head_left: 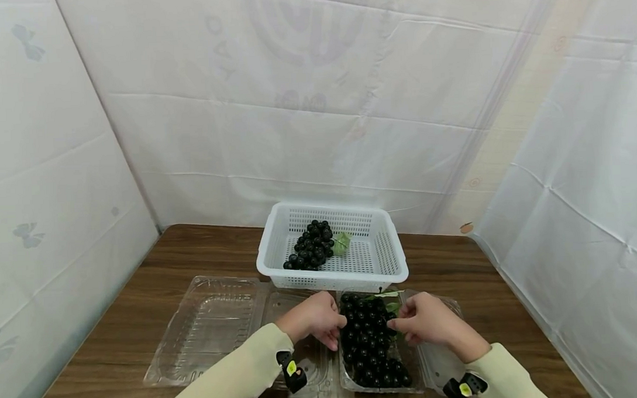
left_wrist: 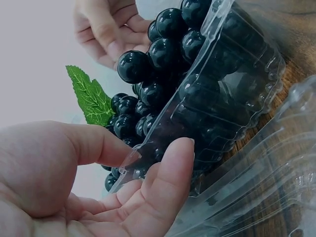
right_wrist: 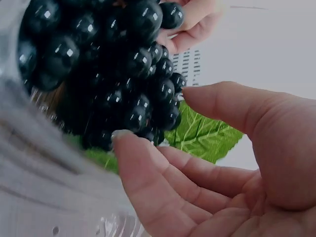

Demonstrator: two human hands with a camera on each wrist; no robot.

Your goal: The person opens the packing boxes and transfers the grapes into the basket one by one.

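Note:
A bunch of glossy black grapes (head_left: 368, 343) with green leaves lies in a clear plastic clamshell box (head_left: 347, 378). My left hand (head_left: 318, 321) is at the box's left side; in the left wrist view, the thumb of that hand (left_wrist: 94, 182) crosses the rim while its fingers curl outside the wall. My right hand (head_left: 425, 319) hovers over the right side, its thumb close to the grapes. Nothing shows between the parted thumb and fingers of that hand (right_wrist: 237, 163), beside a green leaf (right_wrist: 202, 131). Whether its fingertips touch the grapes is unclear.
Behind the box stands a white perforated basket (head_left: 397, 260) holding another black grape bunch (head_left: 312, 246) with a leaf. An opened clear clamshell (head_left: 217, 319) lies on the left of the brown wooden table (head_left: 490, 286). White sheeting (head_left: 316, 134) rises around the table.

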